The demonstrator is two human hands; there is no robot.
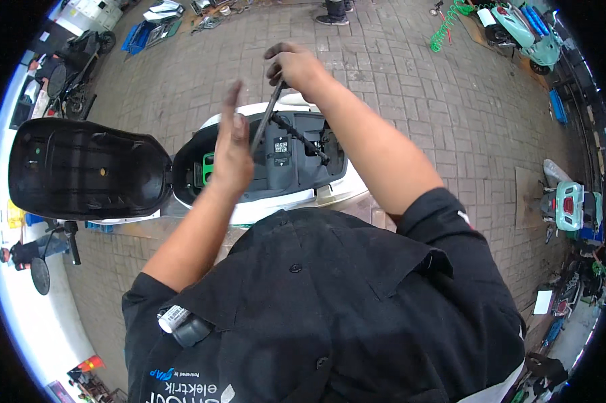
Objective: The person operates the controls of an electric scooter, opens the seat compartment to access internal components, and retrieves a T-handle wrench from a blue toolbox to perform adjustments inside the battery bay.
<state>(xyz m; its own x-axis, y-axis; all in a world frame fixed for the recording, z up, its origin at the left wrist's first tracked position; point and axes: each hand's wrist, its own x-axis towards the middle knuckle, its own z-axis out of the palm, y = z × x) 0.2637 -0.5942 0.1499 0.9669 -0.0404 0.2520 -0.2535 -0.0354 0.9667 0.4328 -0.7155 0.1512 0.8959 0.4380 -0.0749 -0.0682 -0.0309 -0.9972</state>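
Observation:
Below me is a white scooter (323, 195) with its seat (88, 171) tipped open to the left. The grey underseat compartment (303, 176) is exposed, with a square-coded label, a black cable (301, 139) and a bright green part (208, 166) in it. Over the compartment's far side, my right hand (299, 70) has its fingers curled round the upper end of a long, thin dark strip (268, 114), whose exact kind I cannot make out. The strip slants down toward the compartment. My left hand (234, 158), slightly blurred, is upright beside the strip's lower part with its fingers stretched out.
Brick paving (377, 70) surrounds the scooter. A person's dark shoes (333, 19) stand at the far side. Mint-green scooters (528, 37) are parked at the right, near a coiled green hose (444, 30). A blue crate (139, 37) lies far left.

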